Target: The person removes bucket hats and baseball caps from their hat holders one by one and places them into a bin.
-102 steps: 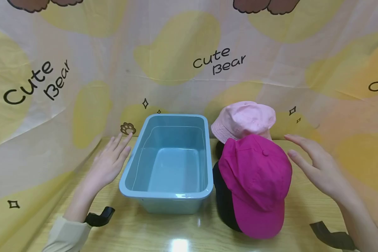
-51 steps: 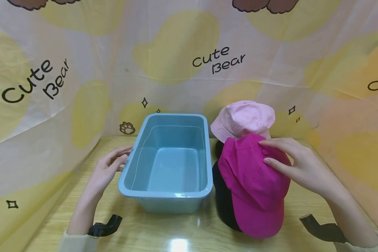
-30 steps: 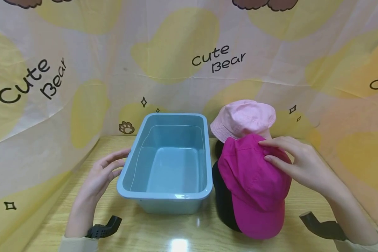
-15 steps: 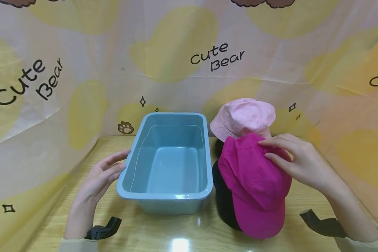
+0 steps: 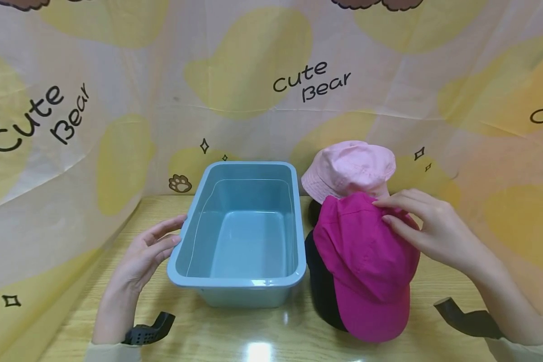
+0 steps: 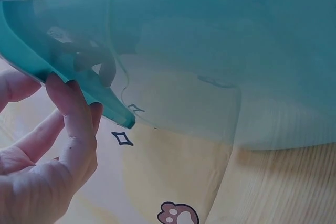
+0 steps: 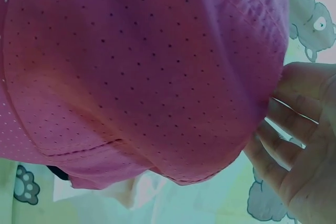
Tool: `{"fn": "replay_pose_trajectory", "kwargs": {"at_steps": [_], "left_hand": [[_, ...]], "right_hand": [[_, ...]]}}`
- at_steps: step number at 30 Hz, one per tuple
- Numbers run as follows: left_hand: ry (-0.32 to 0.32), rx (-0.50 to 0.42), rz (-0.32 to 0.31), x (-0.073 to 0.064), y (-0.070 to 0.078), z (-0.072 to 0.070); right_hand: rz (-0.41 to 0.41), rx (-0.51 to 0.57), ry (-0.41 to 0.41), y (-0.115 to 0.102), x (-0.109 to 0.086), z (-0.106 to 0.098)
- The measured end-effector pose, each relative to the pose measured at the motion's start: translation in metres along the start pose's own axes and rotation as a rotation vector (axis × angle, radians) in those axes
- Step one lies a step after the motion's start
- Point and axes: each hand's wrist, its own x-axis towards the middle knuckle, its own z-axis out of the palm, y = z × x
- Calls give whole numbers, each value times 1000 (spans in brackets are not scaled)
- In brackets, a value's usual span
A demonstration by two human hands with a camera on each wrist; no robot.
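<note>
A pale blue plastic tub (image 5: 194,280) stands on the table in the middle of the head view, with nothing inside. My left hand (image 5: 145,254) is at its left side, fingertips and thumb touching the outside of the rim. In the left wrist view the bent fingers (image 6: 73,124) meet the rim's lower edge. To the right sits a magenta baseball cap (image 5: 366,251). My right hand (image 5: 427,231) touches the crown near its top button with thumb and index finger set apart; the right wrist view shows the cap (image 7: 142,77) with the finger ends partly hidden behind it.
Behind the magenta cap is a pale pink bucket hat (image 5: 350,168). A black cap (image 5: 323,286) shows partly from beneath the magenta one. A printed cloth (image 5: 235,75) hangs behind and along both sides of the wooden table (image 5: 217,337).
Both hands started raised and apart from things; the left came to the tub's rim and the right moved left onto the magenta cap. Since then they have barely shifted.
</note>
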Motion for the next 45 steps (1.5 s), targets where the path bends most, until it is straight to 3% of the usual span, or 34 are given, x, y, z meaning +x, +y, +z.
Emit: {"fn": "replay_pose_trajectory", "kwargs": {"at_steps": [17, 25, 38, 45], "left_hand": [[-1, -12, -10, -1, 1, 3], [-1, -25, -4, -1, 1, 3], [0, -27, 0, -2, 3, 4], [1, -30, 6, -3, 4, 4]], "right_hand": [[-46, -62, 10, -4, 5, -11], [-75, -25, 50, -3, 3, -15], [-45, -46, 26, -16, 6, -28], [-96, -20, 65, -21, 8, -32]]}}
